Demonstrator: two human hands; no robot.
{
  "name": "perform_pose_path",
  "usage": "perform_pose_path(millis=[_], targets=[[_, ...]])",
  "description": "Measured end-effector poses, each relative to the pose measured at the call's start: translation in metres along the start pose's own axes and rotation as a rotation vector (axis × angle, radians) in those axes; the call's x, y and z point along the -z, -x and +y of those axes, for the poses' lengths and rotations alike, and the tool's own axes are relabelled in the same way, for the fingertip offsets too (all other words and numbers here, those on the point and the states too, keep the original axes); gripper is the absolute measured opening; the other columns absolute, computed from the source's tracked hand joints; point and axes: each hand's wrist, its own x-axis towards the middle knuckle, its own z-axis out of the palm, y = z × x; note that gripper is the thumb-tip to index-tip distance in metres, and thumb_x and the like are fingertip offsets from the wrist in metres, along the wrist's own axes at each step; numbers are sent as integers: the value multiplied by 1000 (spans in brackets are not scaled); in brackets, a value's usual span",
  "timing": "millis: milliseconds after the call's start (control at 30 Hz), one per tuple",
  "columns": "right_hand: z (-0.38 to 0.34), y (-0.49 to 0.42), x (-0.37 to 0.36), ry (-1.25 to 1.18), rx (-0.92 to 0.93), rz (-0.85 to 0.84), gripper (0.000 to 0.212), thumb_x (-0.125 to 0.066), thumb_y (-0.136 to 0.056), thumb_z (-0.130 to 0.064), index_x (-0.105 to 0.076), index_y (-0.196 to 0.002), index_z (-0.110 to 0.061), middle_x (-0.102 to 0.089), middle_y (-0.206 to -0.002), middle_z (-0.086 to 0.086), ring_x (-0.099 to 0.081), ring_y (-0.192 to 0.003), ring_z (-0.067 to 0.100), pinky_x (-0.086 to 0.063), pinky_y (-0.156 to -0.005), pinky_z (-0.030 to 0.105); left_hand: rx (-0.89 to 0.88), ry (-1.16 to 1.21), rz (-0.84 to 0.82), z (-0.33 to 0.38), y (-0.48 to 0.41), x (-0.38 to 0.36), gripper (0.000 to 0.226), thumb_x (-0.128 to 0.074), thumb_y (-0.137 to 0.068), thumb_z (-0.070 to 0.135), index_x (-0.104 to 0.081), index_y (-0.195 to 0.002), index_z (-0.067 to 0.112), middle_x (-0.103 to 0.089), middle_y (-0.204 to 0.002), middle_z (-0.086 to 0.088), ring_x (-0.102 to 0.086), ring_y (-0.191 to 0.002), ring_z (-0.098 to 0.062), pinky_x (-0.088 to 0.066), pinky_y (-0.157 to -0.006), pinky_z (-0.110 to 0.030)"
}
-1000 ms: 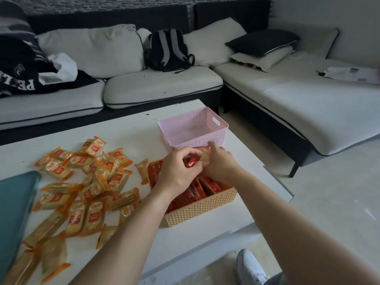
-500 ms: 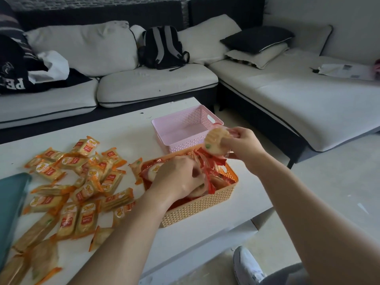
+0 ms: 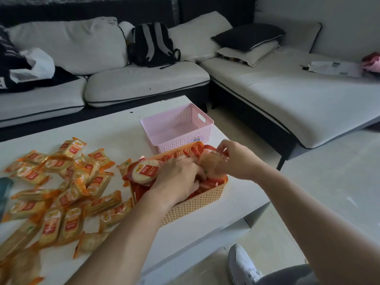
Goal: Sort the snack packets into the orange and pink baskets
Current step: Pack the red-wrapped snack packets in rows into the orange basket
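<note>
Left hand: the left hand (image 3: pixel 178 178) is laid palm down inside the orange basket (image 3: pixel 195 204). Its fingers are bent down among the red packets (image 3: pixel 207 185); whether one is gripped cannot be told.
Right hand: the right hand (image 3: pixel 236 159) is held over the far right corner of the same basket. A pale packet (image 3: pixel 212 161) is pinched between its thumb and fingers, just above the red packets.
Between the hands: the pale packet is found there, near the left fingertips.
Left rim: a labelled packet (image 3: pixel 145 170), round with a red label, is leaned on the rim beside the left hand.
Orange basket: it is placed on the white table (image 3: pixel 123 128), near the right edge. A strip of table top is left bare along its front and right walls.
Pink basket: the pink basket (image 3: pixel 176 128) is set just behind the orange one, near the far right corner of the table. Whether the two touch cannot be told. Its inner bottom is visible.
Yellow packets: the yellow packets (image 3: pixel 61 192) are spread in a loose heap over the left half of the table. The nearest ones lie just beside the orange basket's left wall.
Open room: bare table top is seen behind the heap, up to the far edge by the sofa (image 3: pixel 144 87). Pale floor (image 3: pixel 329 182) lies open to the right of the table.
</note>
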Motion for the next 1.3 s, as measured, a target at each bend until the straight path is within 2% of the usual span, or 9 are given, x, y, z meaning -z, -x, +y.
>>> perform_pose_path(millis=[167, 433, 567, 667, 833, 1000, 1133, 1200, 1300], targets=[[-9, 10, -10, 151, 59, -32, 40, -47, -95, -59, -63, -112, -26, -69, -97, -1, -65, -82, 14, -58, -70, 32, 22, -3, 45, -5, -3, -11, 17, -66, -93, 35, -77, -106, 39, -57, -118, 16, -45, -117, -15, -42, -96, -34], [-23, 15, -36, 490, 114, -105, 41, -40, -104, -46, -58, -88, -14, -54, -72, 0, -62, -74, 26, -49, -62, 35, 92, 338, 139, -16, 5, -6, 20, -59, -97, 18, -74, -101, 30, -60, -110, 13, -58, -101, -11, -51, -85, -34], [-30, 17, -38, 528, 124, -190, 33, -39, -103, -34, -44, -74, -18, -47, -70, -4, -54, -71, 20, -44, -65, 32, 301, 131, 242, -35, 17, 21, 16, -62, -95, 31, -69, -110, 35, -62, -122, 9, -56, -111, -19, -49, -91, -36], [-35, 12, -33, 490, 93, -36, 23, -42, -98, -28, -58, -87, -17, -58, -75, -1, -61, -70, 20, -48, -56, 30, 577, 79, 0, -56, 24, 21, 57, -62, -91, 54, -48, -142, 32, -53, -136, -3, -53, -122, -31, -49, -97, -43], [-48, 3, -35, 123, 61, 167, 26, -39, -88, -20, -64, -84, -14, -67, -79, 4, -64, -75, 29, -54, -61, 38, 665, 255, 19, -67, 29, 19, 91, -80, -71, 63, -44, -146, 29, -55, -138, -4, -58, -120, -28, -52, -95, -46], [-67, 1, -40, -155, 104, 103, 23, -50, -89, -14, -73, -87, -12, -74, -80, -2, -68, -80, 20, -59, -74, 42, 749, 520, -7, -79, 34, 22, 145, -82, -13, 86, -43, -142, 32, -68, -122, 3, -73, -97, -26, -63, -77, -46], [-82, -2, -35, -247, 115, 17, 25, -56, -94, -19, -69, -115, -19, -70, -102, -7, -63, -84, 9, -50, -68, 21, 690, 801, 224, -83, 38, 32, 65, -96, -62, 45, -61, -114, 29, -68, -106, 7, -74, -83, -20, -63, -61, -37], [-84, -1, -30, -409, 80, -145, 38, -63, -95, -26, -59, -132, -22, -67, -116, -5, -66, -97, 15, -56, -82, 30, 547, 744, 380, -76, 40, 43, 36, -87, -74, 50, -71, -98, 30, -69, -94, 16, -68, -81, -3, -54, -61, -20], [-83, 3, -16, -590, 112, -252, 27, -67, -96, -25, -65, -122, -18, -75, -109, 4, -73, -99, 28, -59, -90, 51, 389, 811, 475, -58, 35, 52, 21, -80, -82, 48, -75, -91, 29, -74, -84, 19, -66, -80, 5, -45, -66, -11]])
